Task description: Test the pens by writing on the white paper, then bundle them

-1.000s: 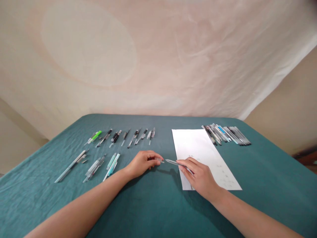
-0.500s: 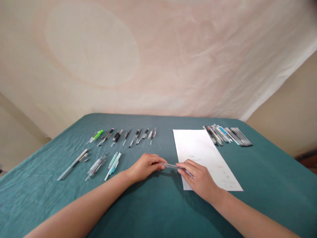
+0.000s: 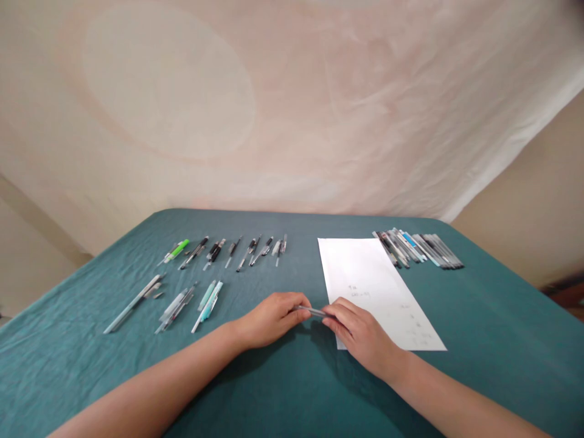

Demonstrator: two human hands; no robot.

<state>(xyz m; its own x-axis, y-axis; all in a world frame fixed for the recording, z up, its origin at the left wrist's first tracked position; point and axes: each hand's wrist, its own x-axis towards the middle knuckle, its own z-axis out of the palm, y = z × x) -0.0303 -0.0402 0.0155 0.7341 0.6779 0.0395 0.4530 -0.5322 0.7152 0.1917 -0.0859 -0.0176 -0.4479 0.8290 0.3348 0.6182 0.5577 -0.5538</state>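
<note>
A slim grey pen (image 3: 317,312) spans the short gap between my two hands, held just above the cloth. My left hand (image 3: 276,317) pinches its left end between thumb and fingers. Its right end is gripped by my right hand (image 3: 360,328), whose fingers hide that tip. Under and beside my right hand lies a white sheet of paper (image 3: 353,261) with faint handwriting on it.
Pen parts lie in groups at the left: a bright green pen (image 3: 177,250), teal pieces (image 3: 210,304), clear-and-grey pieces (image 3: 176,309) and a long pale tube (image 3: 133,304). Several grey pens (image 3: 440,250) line up at the far right of the green cloth (image 3: 274,395).
My left hand has shifted slightly right and nearer to me, its fingers wrapping further over the pen. Less of the pen shows between the hands, which are closer together.
</note>
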